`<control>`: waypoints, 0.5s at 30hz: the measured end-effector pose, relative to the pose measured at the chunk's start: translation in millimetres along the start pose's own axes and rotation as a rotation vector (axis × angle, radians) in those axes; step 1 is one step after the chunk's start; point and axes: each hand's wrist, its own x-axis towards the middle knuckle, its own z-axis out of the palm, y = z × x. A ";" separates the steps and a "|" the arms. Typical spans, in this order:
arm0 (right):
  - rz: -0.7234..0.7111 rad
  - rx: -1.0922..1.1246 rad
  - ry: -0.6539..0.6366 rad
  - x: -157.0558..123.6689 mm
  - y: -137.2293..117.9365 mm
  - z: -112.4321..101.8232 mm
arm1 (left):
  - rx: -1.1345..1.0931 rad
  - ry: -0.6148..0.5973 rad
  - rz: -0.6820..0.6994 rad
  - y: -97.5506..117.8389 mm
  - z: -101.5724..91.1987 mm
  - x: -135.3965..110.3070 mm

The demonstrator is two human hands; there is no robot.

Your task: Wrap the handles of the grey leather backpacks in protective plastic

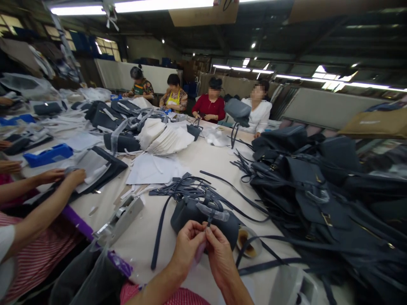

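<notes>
A dark blue-grey handbag (182, 214) lies on the table right in front of me, with clear plastic film (222, 215) wrapped over part of its top. My left hand (188, 243) and my right hand (219, 250) meet at its near side, fingertips pinched together. Between them they grip the lower end of a short narrow strap (210, 215) attached to the bag. Something thin and pinkish shows below the left fingers; I cannot make out what it is. Just behind the bag lies a bunch of loose dark straps (168, 188).
Dark bags (305, 182) are heaped on the right. A tape roll (249, 242) sits beside the handbag, and a grey tape dispenser (122, 218) stands left. White paper sheets (152, 169) lie farther back. At left, a co-worker's hands (74, 176) handle another bag; several people sit across the table.
</notes>
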 end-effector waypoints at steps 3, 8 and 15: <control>-0.046 0.028 -0.032 5.4 2.8 1.6 | -0.067 -0.035 -0.085 4.7 -0.2 -0.3; -0.101 -0.132 0.007 12.1 1.2 0.4 | 0.022 -0.020 -0.102 9.9 -3.5 8.4; -0.131 -0.315 0.344 -37.6 -7.0 -87.3 | 0.135 0.027 -0.139 13.7 -6.5 19.5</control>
